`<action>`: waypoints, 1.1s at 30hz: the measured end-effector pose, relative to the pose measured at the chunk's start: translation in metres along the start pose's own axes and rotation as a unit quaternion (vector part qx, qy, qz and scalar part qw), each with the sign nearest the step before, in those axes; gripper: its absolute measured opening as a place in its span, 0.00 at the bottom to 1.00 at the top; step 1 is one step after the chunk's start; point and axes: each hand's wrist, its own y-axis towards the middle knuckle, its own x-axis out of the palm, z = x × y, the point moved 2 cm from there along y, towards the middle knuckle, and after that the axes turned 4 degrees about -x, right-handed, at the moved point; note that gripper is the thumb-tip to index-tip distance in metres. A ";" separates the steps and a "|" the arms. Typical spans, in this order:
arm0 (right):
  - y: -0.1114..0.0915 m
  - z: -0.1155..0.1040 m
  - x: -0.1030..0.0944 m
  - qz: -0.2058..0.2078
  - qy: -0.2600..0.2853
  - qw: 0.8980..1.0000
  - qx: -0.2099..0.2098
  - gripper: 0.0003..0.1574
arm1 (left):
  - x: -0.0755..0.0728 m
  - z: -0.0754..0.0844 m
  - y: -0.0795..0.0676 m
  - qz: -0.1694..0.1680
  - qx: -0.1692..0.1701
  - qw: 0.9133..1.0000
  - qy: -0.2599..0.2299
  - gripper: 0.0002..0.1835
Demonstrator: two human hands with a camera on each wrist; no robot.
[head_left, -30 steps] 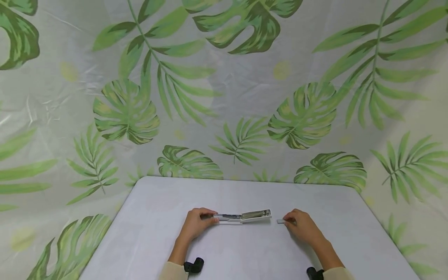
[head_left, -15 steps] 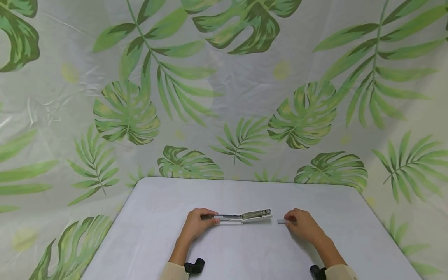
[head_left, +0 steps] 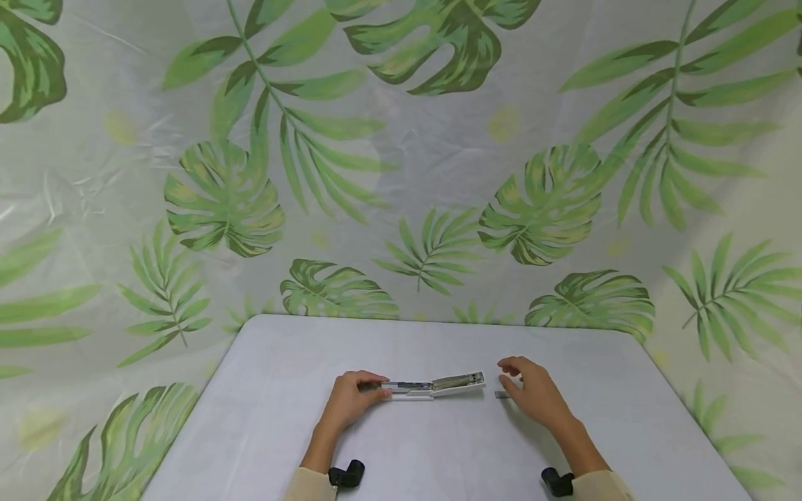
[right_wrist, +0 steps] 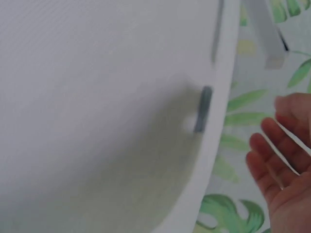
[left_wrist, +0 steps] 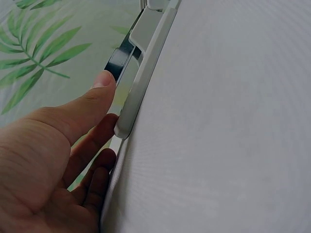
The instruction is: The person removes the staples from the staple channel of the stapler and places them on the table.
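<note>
A white stapler (head_left: 407,398) lies on the table with its top cover (head_left: 460,383) swung back to the right, baring the metal staple channel (head_left: 410,385). My left hand (head_left: 352,401) grips the stapler's left end. In the left wrist view the thumb (left_wrist: 103,82) is at a dark metal part, and the other fingers sit behind the base. A small grey strip of staples (right_wrist: 203,109) rests on the table right of the stapler. Above and beside that strip, my right hand (head_left: 539,396) is raised with fingers loosely bent and nothing in them; it partly covers the strip in the head view.
The white table (head_left: 438,452) has rounded far corners. Behind it hangs a leaf-patterned cloth (head_left: 438,174). Black wrist cameras (head_left: 347,474) are worn near both sleeves.
My right hand has let go of the staple strip and lifted upward, its fingers now spread apart. The strip stays on the table. My left hand and the stapler have hardly moved.
</note>
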 end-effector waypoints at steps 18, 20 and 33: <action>0.023 -0.062 0.031 0.060 0.068 0.993 -0.072 0.15 | -0.001 0.002 0.000 0.000 0.000 1.000 -0.002 0.11; 0.025 -0.066 0.038 0.049 0.071 0.994 -0.070 0.15 | -0.001 0.003 0.000 0.001 -0.001 1.000 0.001 0.11; 0.036 -0.085 0.064 0.007 0.088 0.995 -0.050 0.13 | -0.001 0.004 -0.001 0.000 -0.001 1.000 -0.002 0.12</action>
